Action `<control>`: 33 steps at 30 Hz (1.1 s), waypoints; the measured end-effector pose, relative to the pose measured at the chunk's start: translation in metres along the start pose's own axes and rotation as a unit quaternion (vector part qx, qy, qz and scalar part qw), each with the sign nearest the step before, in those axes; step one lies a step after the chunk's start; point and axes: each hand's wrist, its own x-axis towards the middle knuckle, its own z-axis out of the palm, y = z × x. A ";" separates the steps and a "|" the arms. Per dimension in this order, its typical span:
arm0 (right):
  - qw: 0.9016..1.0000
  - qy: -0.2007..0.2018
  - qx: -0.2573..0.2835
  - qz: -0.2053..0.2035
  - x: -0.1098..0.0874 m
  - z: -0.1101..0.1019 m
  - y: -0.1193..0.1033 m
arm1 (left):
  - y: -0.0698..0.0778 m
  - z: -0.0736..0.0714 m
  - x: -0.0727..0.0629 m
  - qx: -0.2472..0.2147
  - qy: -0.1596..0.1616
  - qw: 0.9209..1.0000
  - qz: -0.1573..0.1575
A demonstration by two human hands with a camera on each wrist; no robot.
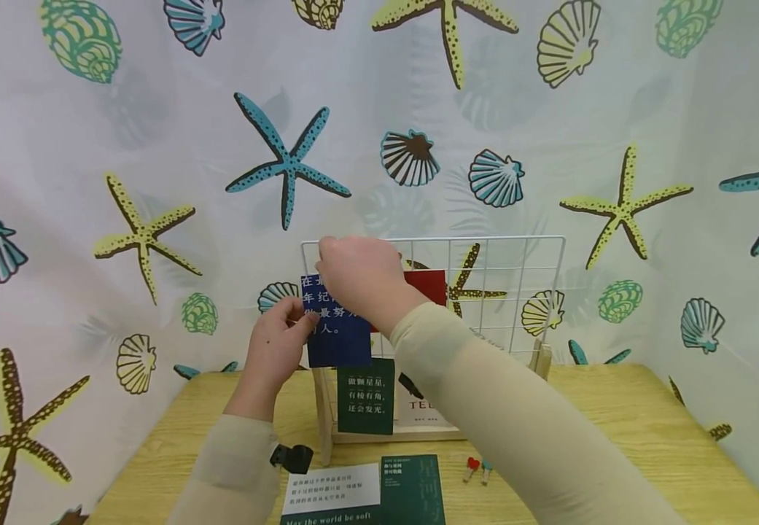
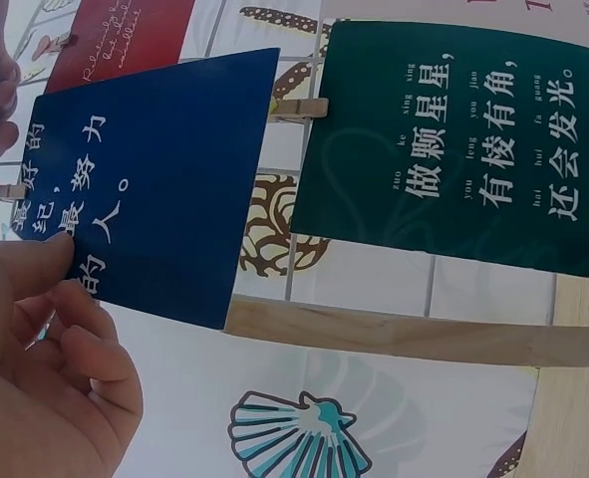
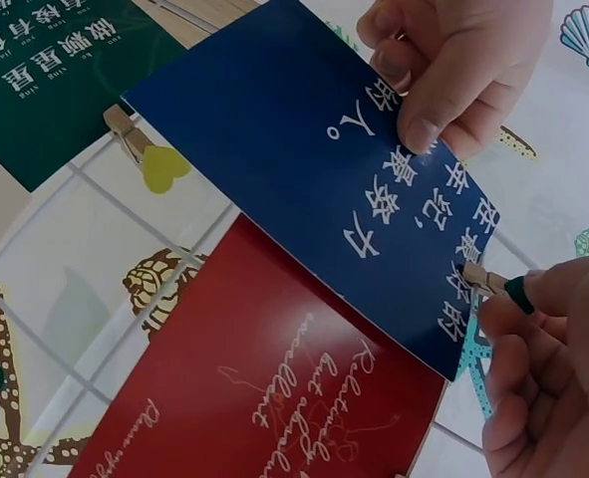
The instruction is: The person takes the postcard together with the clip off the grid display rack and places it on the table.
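A blue card with white Chinese writing stands against the upper left of a white wire grid. My left hand pinches its left edge, the thumb lying over the writing. At the card's top edge, my right hand pinches a small wooden clothespin with a green ornament, its tip overlapping the card. Just below hangs a dark green card, clipped to the grid by a clothespin with a yellow-green heart. To the right, a red card is partly hidden behind my right hand and the blue card.
The grid stands in a wooden base on a wood-grain table. A pale card leans low on the grid, partly behind my right sleeve. In front lie a white-and-green card, a green card and red-heart and teal clips.
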 end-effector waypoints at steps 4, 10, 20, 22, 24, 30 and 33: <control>1.000 -0.018 -0.004 -0.005 -0.001 -0.003 -0.001 | -0.001 0.000 -0.002 -0.001 0.001 1.000 0.002; 0.998 -0.058 -0.018 -0.002 0.003 -0.007 -0.005 | -0.001 -0.001 -0.002 -0.012 -0.005 1.000 -0.005; 0.999 -0.034 -0.028 -0.019 0.000 0.000 0.001 | -0.001 -0.001 -0.002 -0.009 -0.004 1.000 -0.013; 0.999 -0.026 -0.021 -0.022 0.001 0.004 0.004 | -0.002 0.000 -0.002 -0.004 0.000 1.000 -0.014; 0.999 -0.024 -0.011 -0.024 0.003 0.005 0.006 | -0.001 0.000 -0.001 0.003 0.004 1.000 -0.016; 0.999 -0.018 0.013 -0.023 0.006 0.005 0.013 | 0.003 0.001 0.000 0.005 0.006 1.000 -0.015; 0.999 -0.011 0.024 -0.023 0.007 0.005 0.016 | 0.005 0.001 0.001 -0.006 0.006 1.000 -0.012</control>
